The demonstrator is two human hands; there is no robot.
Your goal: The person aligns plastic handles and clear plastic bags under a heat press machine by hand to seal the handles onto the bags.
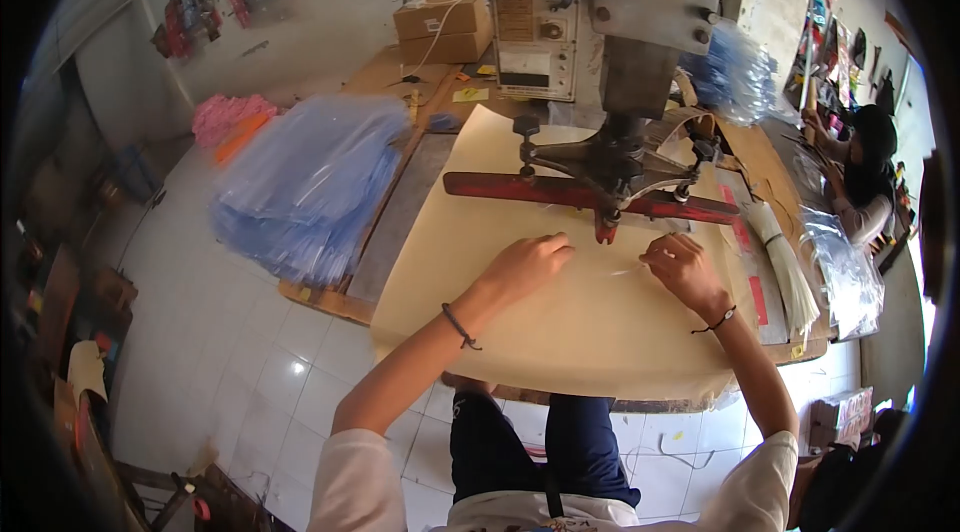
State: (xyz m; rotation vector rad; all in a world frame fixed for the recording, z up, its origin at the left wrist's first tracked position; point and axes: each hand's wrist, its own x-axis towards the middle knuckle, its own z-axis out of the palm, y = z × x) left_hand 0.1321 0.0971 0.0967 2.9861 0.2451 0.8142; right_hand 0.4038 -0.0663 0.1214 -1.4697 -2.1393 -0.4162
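Note:
My left hand [540, 260] is closed, its fingers curled over the tan sheet [480, 317] that covers the worktable. Across from it, my right hand [685, 267] is closed in a pinch. A faint shiny piece of clear plastic [628, 272] shows at the right fingertips; its outline is hard to see. What the left fingers hold, if anything, is hidden. Just beyond both hands, the red bar [500, 187] of a press hangs beneath a metal head [620, 147], spanning the sheet from left to right.
Blue clear plastic sheets [310, 172] are stacked at the left. On the right lies a bundle of pale strips [785, 262] near clear plastic bags [845, 267]. A control box [535, 42] and a cardboard box [443, 27] stand behind. Another person [870, 172] is at the far right.

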